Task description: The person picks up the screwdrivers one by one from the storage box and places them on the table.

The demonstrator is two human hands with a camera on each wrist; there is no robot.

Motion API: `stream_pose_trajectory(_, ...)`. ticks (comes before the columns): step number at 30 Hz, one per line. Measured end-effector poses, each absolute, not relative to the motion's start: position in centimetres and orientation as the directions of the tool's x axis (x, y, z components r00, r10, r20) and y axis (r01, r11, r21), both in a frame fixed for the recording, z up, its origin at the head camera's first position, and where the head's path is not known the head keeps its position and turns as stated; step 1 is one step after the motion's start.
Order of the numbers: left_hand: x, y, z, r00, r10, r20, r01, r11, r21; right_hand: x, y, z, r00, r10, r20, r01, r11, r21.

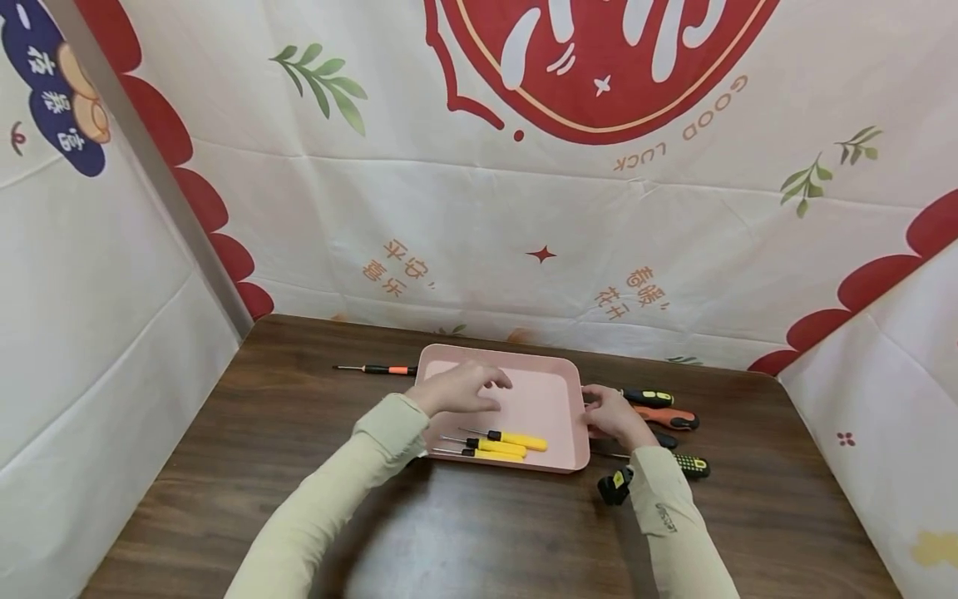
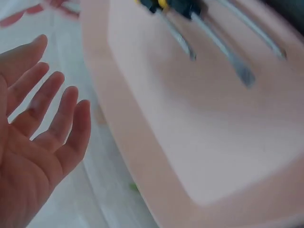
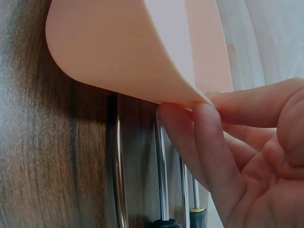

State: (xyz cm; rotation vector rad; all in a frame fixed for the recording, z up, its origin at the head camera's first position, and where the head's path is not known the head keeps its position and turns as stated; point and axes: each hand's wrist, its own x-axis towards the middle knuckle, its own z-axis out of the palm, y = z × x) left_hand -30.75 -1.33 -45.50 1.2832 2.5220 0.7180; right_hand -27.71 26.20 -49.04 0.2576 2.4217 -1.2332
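A pink tray (image 1: 540,399) lies on the dark wooden table, holding three yellow-handled screwdrivers (image 1: 524,440) near its front edge. Over the tray's left part is my left hand (image 1: 462,389), fingers loosely bent and holding nothing; the left wrist view shows its bare palm (image 2: 28,161) beside the tray wall. My right hand (image 1: 617,415) pinches the tray's right rim between thumb and fingers, seen closely in the right wrist view (image 3: 251,152). Below that rim, metal screwdriver shafts (image 3: 163,175) run toward the tray, their ends hidden by it.
Right of the tray lie several larger screwdrivers, including an orange-handled one (image 1: 671,417) and a green-dotted one (image 1: 692,466). A slim orange-and-black screwdriver (image 1: 385,369) lies at the tray's left. A small black object (image 1: 615,487) is by the right wrist. Printed cloth (image 1: 479,216) stands behind the table.
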Motion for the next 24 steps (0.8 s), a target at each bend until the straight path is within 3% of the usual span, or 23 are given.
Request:
stream_pose_trajectory(10, -30.5, 2.5, -46.7, -0.529, 0.834, -0.158, 0.701, 0.534, 0.473, -27.7, 26.2, -49.0, -0.9, -0.009, -0.437, 0.347, 0.592, -0.727)
stream_pose_trajectory(24, -29.4, 3.9, -48.8, -0.578, 0.771, -0.268, 0.648, 0.633, 0.422, -27.6, 26.2, -49.0, -0.901, 0.007, -0.433, 0.354, 0.588, -0.727)
